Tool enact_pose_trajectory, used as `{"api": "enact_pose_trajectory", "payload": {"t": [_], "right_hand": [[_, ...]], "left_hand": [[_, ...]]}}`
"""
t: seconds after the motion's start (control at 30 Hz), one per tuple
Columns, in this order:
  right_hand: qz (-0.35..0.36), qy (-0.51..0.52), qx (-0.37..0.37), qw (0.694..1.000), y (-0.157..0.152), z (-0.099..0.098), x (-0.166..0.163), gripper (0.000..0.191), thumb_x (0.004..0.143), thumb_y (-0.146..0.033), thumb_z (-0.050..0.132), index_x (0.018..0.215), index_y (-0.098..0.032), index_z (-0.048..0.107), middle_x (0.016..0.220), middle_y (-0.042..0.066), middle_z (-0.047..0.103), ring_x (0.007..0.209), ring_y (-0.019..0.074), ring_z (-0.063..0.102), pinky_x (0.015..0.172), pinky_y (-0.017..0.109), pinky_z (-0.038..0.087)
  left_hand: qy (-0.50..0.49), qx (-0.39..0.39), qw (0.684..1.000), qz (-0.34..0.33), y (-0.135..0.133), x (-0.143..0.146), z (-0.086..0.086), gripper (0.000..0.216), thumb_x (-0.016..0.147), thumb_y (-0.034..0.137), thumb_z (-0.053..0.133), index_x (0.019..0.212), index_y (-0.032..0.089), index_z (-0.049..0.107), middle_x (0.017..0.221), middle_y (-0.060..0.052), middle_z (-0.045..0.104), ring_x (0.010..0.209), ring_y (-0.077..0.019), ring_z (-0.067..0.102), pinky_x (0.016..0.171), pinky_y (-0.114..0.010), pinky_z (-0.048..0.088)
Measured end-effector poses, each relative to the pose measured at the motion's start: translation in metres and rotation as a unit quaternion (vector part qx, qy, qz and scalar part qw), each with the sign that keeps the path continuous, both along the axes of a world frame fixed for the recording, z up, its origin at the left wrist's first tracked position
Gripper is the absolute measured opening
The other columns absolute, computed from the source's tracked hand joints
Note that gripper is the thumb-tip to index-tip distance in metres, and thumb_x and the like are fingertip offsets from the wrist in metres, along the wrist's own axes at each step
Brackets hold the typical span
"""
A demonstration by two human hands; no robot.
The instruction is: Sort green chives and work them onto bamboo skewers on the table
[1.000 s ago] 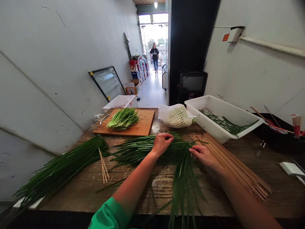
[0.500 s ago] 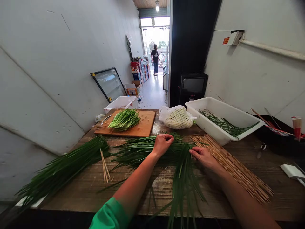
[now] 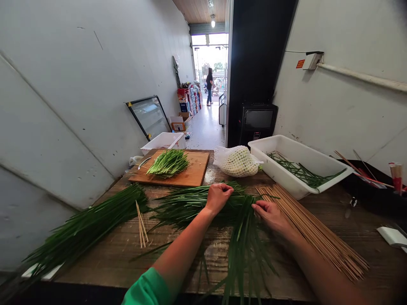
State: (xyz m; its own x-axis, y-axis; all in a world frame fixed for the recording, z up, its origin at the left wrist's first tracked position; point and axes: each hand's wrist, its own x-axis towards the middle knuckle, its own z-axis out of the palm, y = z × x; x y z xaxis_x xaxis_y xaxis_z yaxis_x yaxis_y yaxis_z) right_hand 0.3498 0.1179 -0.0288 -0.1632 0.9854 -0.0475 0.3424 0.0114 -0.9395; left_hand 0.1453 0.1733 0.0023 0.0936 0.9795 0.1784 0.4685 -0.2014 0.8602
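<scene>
My left hand point(image 3: 219, 198) is closed in a pinch above a pile of long green garlic chives point(image 3: 182, 203); whatever lies between its fingertips is hidden. To its right, my right hand point(image 3: 269, 212) pinches at the right edge of a chive bunch point(image 3: 243, 237) whose leaves hang toward me over the table's front edge. Thumb and forefinger meet at the bunch's upper end. Beside and partly beneath my right forearm lies a sheaf of thin wooden skewers point(image 3: 313, 226). Several short pale sticks point(image 3: 141, 226) rest left of the pile.
A large chive bundle point(image 3: 92, 228) lies at the left. Behind are a cutting board point(image 3: 199, 169) with cut green stalks point(image 3: 168, 163), a net-wrapped vegetable point(image 3: 238, 162) and a white tub point(image 3: 286, 146) holding some leaves. A dark container point(image 3: 378, 195) stands at the right. A person point(image 3: 209, 84) is near the doorway.
The view has tilted slightly upward. Both hands stay at nearly the same place over the chives. The person by the doorway has turned sideways.
</scene>
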Motion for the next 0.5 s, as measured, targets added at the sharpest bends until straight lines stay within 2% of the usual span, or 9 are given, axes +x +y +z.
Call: {"api": "enact_pose_trajectory", "payload": {"t": [0.17,0.33,0.5], "right_hand": [[-0.005,0.004,0.000,1.000,-0.002,0.003,-0.003,0.041,0.077,-0.056,0.052,0.062,-0.019,0.048,0.054,-0.005,0.038,0.050,0.0093,0.034,0.046,0.023,0.024],[-0.012,-0.003,0.006,1.000,-0.006,0.012,-0.008,0.039,0.078,-0.054,0.050,0.064,-0.018,0.051,0.054,-0.005,0.038,0.051,0.0094,0.034,0.046,0.023,0.025],[-0.014,0.007,0.023,1.000,-0.008,0.019,-0.010,0.039,0.077,-0.054,0.052,0.062,-0.018,0.050,0.056,-0.004,0.040,0.053,0.0101,0.037,0.048,0.023,0.028]], "left_hand": [[0.051,0.020,0.998,0.011,-0.003,0.002,0.003,0.014,0.075,0.021,0.062,0.078,0.013,0.073,0.076,-0.006,0.072,0.070,-0.0148,0.064,0.068,-0.025,0.046],[0.060,0.000,0.998,0.013,-0.012,0.012,0.003,0.012,0.073,0.020,0.063,0.077,0.013,0.072,0.074,-0.005,0.072,0.068,-0.0137,0.063,0.066,-0.024,0.046],[0.089,0.019,0.994,-0.064,-0.025,0.020,0.008,0.016,0.075,0.016,0.059,0.084,0.016,0.073,0.084,-0.004,0.073,0.078,-0.0155,0.065,0.074,-0.025,0.047]]}}
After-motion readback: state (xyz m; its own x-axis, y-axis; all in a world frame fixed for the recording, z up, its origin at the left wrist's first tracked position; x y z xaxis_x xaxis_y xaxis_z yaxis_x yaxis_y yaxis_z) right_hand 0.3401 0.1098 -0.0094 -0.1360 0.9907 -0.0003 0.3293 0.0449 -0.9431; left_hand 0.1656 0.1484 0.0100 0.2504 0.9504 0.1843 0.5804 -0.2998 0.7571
